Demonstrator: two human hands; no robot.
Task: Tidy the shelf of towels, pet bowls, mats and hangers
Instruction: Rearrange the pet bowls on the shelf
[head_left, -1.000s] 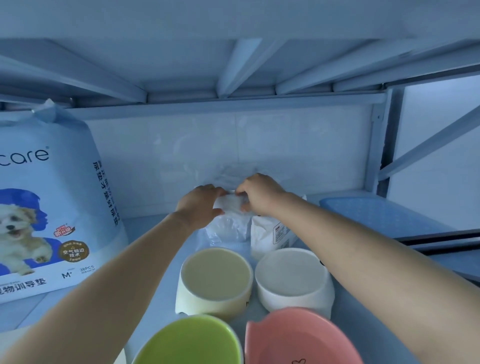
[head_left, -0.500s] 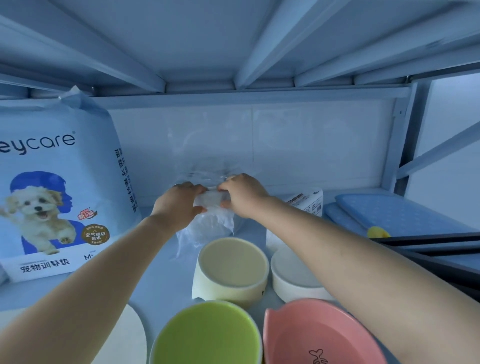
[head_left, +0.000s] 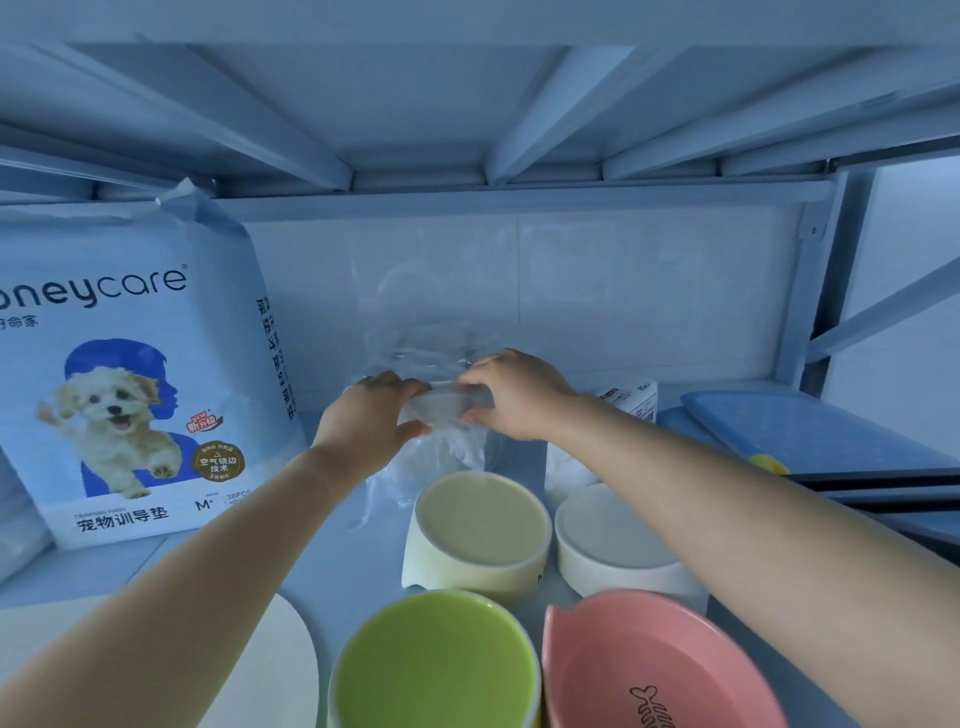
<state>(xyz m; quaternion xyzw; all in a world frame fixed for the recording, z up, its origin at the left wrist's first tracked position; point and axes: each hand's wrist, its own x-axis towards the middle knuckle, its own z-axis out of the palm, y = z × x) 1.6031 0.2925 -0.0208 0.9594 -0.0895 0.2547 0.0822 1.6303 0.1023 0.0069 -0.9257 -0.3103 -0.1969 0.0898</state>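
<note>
Clear wrapped pack (head_left: 445, 410) noted at far centre, behind cream bowl (head_left: 480, 525). L hand (head_left: 371, 415) and R hand (head_left: 511, 397) are curled round its top, gripping it. Vs 1 s ago: pack shifted left, now apart from white box (head_left: 631, 402). Judged: repositioning in progress, pack not yet released.

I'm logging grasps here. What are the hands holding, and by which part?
A clear plastic-wrapped packet, by its top edge: the left hand grips its left end, the right hand its right end.
</note>
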